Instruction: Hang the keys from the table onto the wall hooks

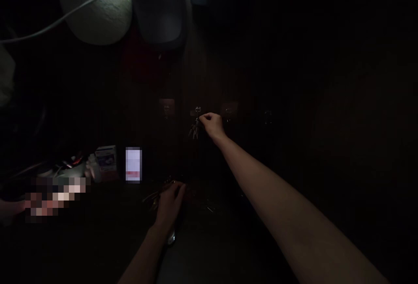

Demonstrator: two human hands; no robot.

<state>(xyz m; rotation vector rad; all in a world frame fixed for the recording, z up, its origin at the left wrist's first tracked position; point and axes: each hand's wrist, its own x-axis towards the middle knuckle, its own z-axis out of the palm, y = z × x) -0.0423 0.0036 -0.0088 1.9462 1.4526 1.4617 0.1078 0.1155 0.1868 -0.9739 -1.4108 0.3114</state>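
Keys [195, 129] hang in a small bunch from the middle one of three wall hooks [197, 110] set in a row on a dark wall or door, and your right hand [211, 125] is raised just beside them, reaching in from the right. Its fingertips [201, 118] come together in a narrow pinch at the bunch; the light is too poor to tell whether they hold anything. Work by feel there: keep that pinch close on the metal and your wrist level, so the bunch does not swing against the wall. Your left hand [170, 203] sits lower down over a dark surface [209, 249], fingers curled, with some metal pieces [153, 199] just beside it and a shiny metal item [171, 237] near the wrist; whether those fingers hold anything cannot be told. Near that hand stand a lit phone [133, 164] and a small printed box [106, 162]. Two pale caps [91, 5] show at the top of the view, with a pale cable [65, 18] running across one.
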